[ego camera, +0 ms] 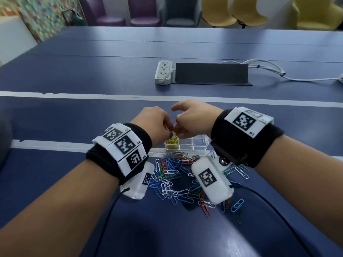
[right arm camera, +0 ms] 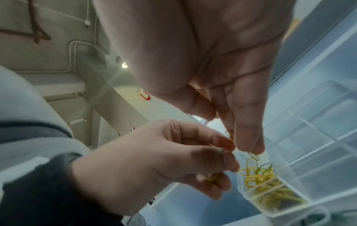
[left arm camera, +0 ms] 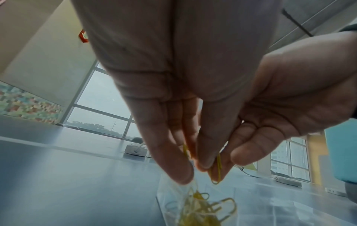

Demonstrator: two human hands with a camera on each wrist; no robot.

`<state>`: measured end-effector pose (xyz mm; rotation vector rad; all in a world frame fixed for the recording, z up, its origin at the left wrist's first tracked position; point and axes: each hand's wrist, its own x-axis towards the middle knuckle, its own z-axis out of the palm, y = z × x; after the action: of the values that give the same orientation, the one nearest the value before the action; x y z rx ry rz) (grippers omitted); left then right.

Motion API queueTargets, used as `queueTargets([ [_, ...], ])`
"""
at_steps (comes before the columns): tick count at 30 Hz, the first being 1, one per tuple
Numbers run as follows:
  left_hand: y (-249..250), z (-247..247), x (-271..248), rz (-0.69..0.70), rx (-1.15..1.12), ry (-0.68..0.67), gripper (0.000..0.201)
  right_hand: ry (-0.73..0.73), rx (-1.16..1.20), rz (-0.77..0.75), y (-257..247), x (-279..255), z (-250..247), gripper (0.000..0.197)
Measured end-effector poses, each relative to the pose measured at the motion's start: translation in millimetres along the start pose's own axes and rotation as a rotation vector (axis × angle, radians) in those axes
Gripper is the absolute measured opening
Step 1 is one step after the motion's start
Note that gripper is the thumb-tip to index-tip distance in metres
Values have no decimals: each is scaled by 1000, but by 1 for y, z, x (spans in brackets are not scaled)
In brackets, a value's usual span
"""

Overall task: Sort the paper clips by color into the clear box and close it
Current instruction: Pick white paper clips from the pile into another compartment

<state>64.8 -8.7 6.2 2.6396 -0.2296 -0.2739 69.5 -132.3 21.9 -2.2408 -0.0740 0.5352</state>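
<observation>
A clear compartment box [ego camera: 196, 145] stands open on the blue table, below both hands. Its left end compartment holds a heap of yellow clips [ego camera: 172, 141], [right arm camera: 260, 175]; the other compartments look empty. My left hand [ego camera: 157, 123] and right hand [ego camera: 193, 121] meet fingertip to fingertip just above that compartment. In the left wrist view my left hand [left arm camera: 193, 166] pinches a yellow clip [left arm camera: 217, 169]. My right hand [right arm camera: 249, 143] pinches another yellow clip [right arm camera: 253, 155] hanging over the box. A mixed pile of clips [ego camera: 178, 175] in blue, white, green and red lies nearer me.
A white power strip [ego camera: 163, 72] and a dark cable hatch [ego camera: 211, 73] sit further back on the table, with white cables [ego camera: 269, 69] running right. Chairs [ego camera: 144, 12] line the far edge. Wrist camera cords trail toward me.
</observation>
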Motion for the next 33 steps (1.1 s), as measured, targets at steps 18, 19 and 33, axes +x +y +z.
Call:
queueTargets([
  [18, -10, 10, -6, 67, 43, 12, 20, 16, -486, -90, 17, -7, 3, 39],
  [19, -9, 10, -6, 68, 57, 12, 19, 14, -508, -101, 17, -7, 4, 40],
  [33, -2, 11, -23, 204, 213, -163, 13, 3, -680, -224, 37, -30, -24, 24],
])
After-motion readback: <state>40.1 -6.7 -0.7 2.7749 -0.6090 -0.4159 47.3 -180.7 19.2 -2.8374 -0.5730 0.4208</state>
